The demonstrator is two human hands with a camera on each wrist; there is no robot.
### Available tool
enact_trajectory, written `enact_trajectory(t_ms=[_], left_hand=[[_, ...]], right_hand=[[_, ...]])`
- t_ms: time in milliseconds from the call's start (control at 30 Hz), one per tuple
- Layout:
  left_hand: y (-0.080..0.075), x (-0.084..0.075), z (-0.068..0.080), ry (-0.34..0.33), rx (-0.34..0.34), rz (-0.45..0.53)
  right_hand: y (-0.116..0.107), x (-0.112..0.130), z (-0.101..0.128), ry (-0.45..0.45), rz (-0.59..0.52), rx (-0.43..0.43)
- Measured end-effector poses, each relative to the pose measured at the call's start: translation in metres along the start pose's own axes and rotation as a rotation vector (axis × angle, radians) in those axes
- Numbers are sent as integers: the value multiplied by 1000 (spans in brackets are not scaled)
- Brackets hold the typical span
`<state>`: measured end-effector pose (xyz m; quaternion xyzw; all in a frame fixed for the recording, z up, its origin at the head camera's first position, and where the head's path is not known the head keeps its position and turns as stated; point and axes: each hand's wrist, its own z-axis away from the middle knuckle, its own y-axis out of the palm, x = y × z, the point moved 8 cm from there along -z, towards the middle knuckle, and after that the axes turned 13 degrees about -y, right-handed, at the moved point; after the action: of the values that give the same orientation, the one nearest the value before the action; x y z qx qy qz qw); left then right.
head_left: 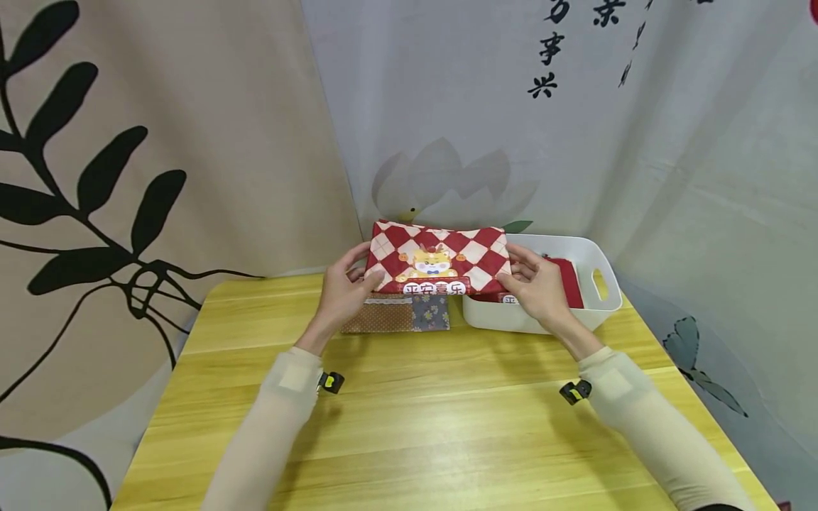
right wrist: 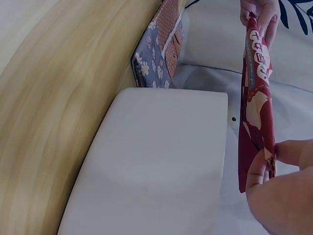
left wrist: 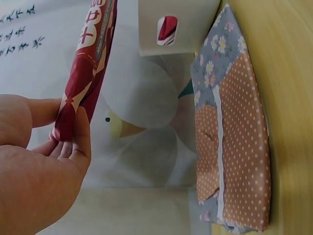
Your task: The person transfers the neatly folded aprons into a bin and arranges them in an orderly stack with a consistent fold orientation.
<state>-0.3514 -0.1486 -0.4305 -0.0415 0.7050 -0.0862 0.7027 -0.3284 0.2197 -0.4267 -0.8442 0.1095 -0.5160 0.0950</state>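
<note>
A flat red-and-white checked pouch (head_left: pixel 439 258) with a cartoon animal on it is held up above the back of the yellow table (head_left: pixel 409 419). My left hand (head_left: pixel 345 287) pinches its left end (left wrist: pixel 68 117) and my right hand (head_left: pixel 535 284) pinches its right end (right wrist: pixel 257 142). Seen edge-on in both wrist views, the pouch is thin and hangs in the air. Under it on the table lies a patchwork pouch (head_left: pixel 397 314) of orange dotted and blue flowered cloth (left wrist: pixel 234 132).
A white plastic bin (head_left: pixel 594 284) stands at the back right with a red item inside; its wall (right wrist: pixel 161 161) fills the right wrist view. Printed cloth backdrops hang behind and to both sides. The table's front half is bare wood.
</note>
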Motion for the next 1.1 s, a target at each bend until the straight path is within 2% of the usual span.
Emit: enact_trajectory(t_ms=[533,1100], left_hand=[[26,-6,-6,4,28,-30],[49,-13,-10,0,57,-40]], right_hand=[[-25,-4,4,24,41,-25],[-47,-9,10,42,22,-51]])
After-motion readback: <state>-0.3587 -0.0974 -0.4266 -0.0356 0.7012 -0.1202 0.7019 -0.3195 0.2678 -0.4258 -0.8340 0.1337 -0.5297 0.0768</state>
